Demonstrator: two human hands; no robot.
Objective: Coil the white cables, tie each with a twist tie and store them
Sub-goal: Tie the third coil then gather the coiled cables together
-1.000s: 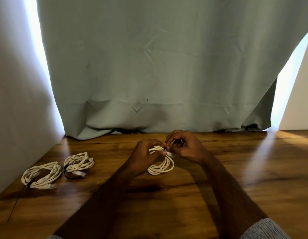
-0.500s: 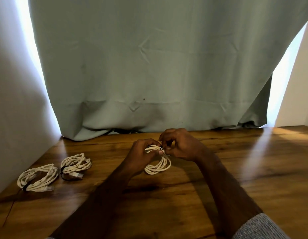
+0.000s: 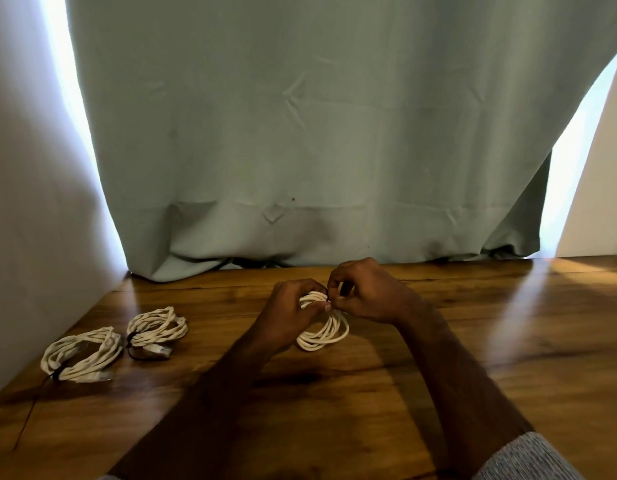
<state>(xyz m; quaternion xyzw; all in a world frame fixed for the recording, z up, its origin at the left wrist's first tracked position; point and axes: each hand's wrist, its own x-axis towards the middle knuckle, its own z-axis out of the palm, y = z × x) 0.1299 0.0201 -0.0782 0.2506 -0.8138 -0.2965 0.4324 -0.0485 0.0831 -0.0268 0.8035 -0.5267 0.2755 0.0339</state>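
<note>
A coiled white cable (image 3: 326, 334) lies on the wooden table (image 3: 508, 341) in front of me. My left hand (image 3: 289, 311) grips the top of the coil, fingers curled round the loops. My right hand (image 3: 364, 294) pinches a small dark twist tie (image 3: 329, 299) at the same spot on the coil. Two more coiled white cables lie at the left, the nearer-centre one (image 3: 158, 327) and the far-left one (image 3: 80, 355), each bound with a dark tie.
A grey-green curtain (image 3: 317, 133) hangs along the table's back edge. A pale wall (image 3: 30, 202) closes off the left side. A thin dark wire (image 3: 30, 414) trails from the far-left coil toward the front edge.
Both hands stay on the coil; the right hand's fingers have shifted slightly round the tie at the top. The coil has barely moved.
</note>
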